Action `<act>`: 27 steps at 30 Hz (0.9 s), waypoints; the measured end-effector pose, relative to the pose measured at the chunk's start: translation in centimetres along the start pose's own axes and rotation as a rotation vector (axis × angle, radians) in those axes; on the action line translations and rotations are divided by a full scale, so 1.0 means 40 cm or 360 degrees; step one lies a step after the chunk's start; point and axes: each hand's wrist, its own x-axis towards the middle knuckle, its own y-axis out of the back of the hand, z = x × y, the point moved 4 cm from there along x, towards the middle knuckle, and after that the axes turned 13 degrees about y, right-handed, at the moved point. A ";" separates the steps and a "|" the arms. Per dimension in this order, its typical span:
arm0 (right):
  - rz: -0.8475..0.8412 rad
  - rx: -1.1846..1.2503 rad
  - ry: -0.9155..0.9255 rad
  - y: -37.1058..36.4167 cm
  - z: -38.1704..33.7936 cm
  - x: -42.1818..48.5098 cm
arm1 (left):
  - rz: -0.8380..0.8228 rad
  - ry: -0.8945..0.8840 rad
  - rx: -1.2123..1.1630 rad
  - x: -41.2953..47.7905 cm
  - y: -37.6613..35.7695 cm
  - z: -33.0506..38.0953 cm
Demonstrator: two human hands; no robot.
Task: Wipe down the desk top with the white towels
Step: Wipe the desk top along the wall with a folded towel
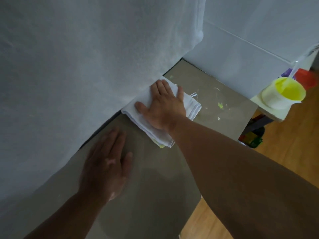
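Observation:
A folded white towel (138, 116) lies on the grey desk top (155, 187) against the white wall on the left. My right hand (162, 107) presses flat on it with fingers spread. A yellow-green stain shows at the towel's near corner. My left hand (105, 163) rests flat on the desk, nearer to me and left of the towel. Yellow-green and white smears (220, 105) mark the desk beyond the towel.
A white wall (69, 75) runs along the desk's left side and a white panel (233, 54) closes its far end. A yellow-green cup (288, 88) with a straw sits on a white holder at the right. Wooden floor (284, 135) and coloured items lie below.

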 end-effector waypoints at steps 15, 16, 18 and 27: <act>0.0137 0.0020 -0.0271 0.031 0.182 0.137 | -0.0059 -0.0053 0.0135 0.096 -0.057 0.052; 0.0133 0.0019 -0.0288 0.033 0.193 0.143 | -0.0050 -0.0054 0.0129 0.095 -0.058 0.052; 0.0133 -0.0006 -0.0330 0.035 0.212 0.152 | -0.0035 -0.0061 0.0124 0.094 -0.058 0.053; 0.0170 0.0061 -0.0423 0.047 0.226 0.124 | -0.0038 -0.0144 0.0120 0.102 -0.050 0.061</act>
